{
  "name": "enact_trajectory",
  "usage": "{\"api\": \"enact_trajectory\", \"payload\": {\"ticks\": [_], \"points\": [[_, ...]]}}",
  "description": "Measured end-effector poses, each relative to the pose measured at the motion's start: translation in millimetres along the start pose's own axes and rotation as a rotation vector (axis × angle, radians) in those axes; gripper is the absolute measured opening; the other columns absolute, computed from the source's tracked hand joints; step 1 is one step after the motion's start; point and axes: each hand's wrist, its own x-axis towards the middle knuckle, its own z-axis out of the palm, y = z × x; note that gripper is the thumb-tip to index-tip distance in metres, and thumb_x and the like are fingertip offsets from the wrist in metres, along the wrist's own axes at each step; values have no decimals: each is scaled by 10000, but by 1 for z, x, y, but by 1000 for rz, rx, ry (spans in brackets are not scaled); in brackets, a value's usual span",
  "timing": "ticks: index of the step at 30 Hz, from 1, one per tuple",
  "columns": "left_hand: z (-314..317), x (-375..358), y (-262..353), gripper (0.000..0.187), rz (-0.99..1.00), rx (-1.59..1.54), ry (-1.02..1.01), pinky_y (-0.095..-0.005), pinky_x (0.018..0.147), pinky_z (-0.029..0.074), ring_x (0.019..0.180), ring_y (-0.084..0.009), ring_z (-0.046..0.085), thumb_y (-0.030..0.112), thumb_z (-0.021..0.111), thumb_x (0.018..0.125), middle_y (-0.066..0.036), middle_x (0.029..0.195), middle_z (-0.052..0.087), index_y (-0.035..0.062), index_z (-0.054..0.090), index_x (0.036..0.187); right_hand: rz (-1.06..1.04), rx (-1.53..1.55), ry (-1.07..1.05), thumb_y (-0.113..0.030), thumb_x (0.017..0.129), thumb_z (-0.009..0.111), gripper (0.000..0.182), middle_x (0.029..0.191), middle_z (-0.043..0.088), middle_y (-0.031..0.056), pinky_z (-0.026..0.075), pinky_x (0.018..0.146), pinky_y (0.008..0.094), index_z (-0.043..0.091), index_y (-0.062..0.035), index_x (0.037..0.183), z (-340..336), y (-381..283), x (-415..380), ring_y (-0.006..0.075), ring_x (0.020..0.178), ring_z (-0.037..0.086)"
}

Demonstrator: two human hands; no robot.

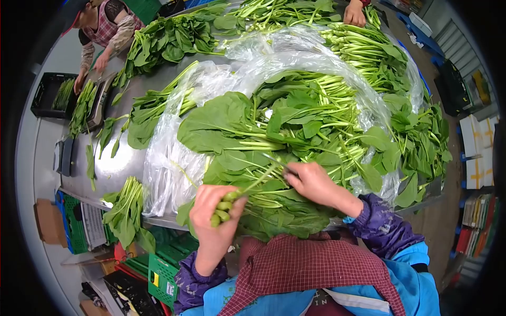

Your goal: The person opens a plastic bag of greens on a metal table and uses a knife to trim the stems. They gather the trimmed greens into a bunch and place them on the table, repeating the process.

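Observation:
My left hand is closed round a small bunch of leafy green stalks, with their thick pale-green ends pointing toward me. One thin stem reaches from that hand toward my right hand. My right hand is closed round a small knife, whose short blade points left over the greens; its handle is mostly covered by the fingers. Under both hands lies a large heap of leafy greens, broad dark leaves with light stems, spread over clear plastic sheeting.
A metal table carries more leaf bunches, one hanging over its front edge. At the upper left, a person reaches toward greens beside a black crate. Another person's hand touches stems at the top right. Green crates stand below.

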Motion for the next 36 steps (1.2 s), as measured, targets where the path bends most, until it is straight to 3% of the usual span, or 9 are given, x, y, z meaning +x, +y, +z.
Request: {"api": "enact_trajectory", "payload": {"ticks": [4, 7, 13, 22, 25, 30, 34, 35, 36], "points": [[-12, -3, -2, 199, -199, -44, -42, -284, 661, 437, 704, -203, 543, -23, 680, 702, -101, 829, 598, 6, 559, 857, 96, 4, -30, -168, 822, 540, 218, 746, 612, 202, 476, 637, 410, 572, 33, 899, 7, 45, 43, 340, 678, 607], [-14, -5, -1, 167, -311, -298, -2, -265, 694, 444, 732, -157, 550, -3, 660, 762, -77, 821, 606, 3, 553, 889, 239, -29, 238, -174, 813, 528, 286, 810, 613, 236, 483, 702, 448, 549, 35, 1007, -5, 59, 64, 383, 759, 605], [-14, -6, 0, 129, -533, -513, -12, -224, 688, 437, 724, -97, 540, 31, 644, 816, -30, 810, 608, 6, 559, 910, 7, -152, 343, -76, 776, 572, 288, 938, 578, 187, 468, 715, 453, 505, -30, 1052, 4, 42, 70, 380, 837, 579], [-15, -2, -1, 184, -356, -278, -112, -237, 652, 436, 700, -144, 553, -19, 660, 767, -76, 806, 613, 9, 579, 931, 128, -382, 368, -83, 756, 606, 192, 909, 532, 182, 465, 662, 462, 564, -35, 937, -4, 53, 103, 372, 758, 583], [-18, 2, 4, 245, -228, -85, -155, -266, 681, 460, 714, -212, 583, -65, 656, 706, -109, 821, 616, 4, 580, 929, 5, 147, 231, -152, 750, 682, 220, 697, 561, 77, 410, 577, 329, 609, -9, 902, -15, 34, 91, 156, 626, 509], [0, 13, 12, 368, 200, 236, -198, -393, 846, 455, 999, -333, 560, -59, 652, 579, -161, 1070, 573, 6, 577, 934, -18, 286, 80, -146, 761, 686, 197, 678, 544, 3, 335, 511, 231, 637, -21, 907, -30, -32, 43, 68, 582, 442], [17, 11, 11, 354, 112, 68, -278, -386, 844, 452, 1007, -346, 558, -87, 634, 580, -159, 1105, 569, 24, 593, 913, -223, 377, 19, -93, 751, 694, 211, 823, 594, 33, 377, 524, 239, 639, -8, 936, -29, -50, 16, 81, 601, 461], [16, 11, 11, 339, 82, 16, -284, -372, 793, 464, 948, -336, 571, -81, 656, 601, -158, 1077, 571, 32, 594, 914, -154, 357, 55, -77, 765, 654, 178, 842, 593, 101, 451, 557, 300, 609, -14, 926, -32, -57, 10, 201, 654, 567], [16, 11, 11, 339, 87, 15, -286, -372, 793, 464, 948, -336, 571, -81, 656, 601, -158, 1077, 571, 32, 594, 914, -153, 356, 61, -77, 765, 654, 178, 842, 593, 101, 451, 557, 300, 609, -14, 926, -27, -53, 7, 201, 654, 567]]}}
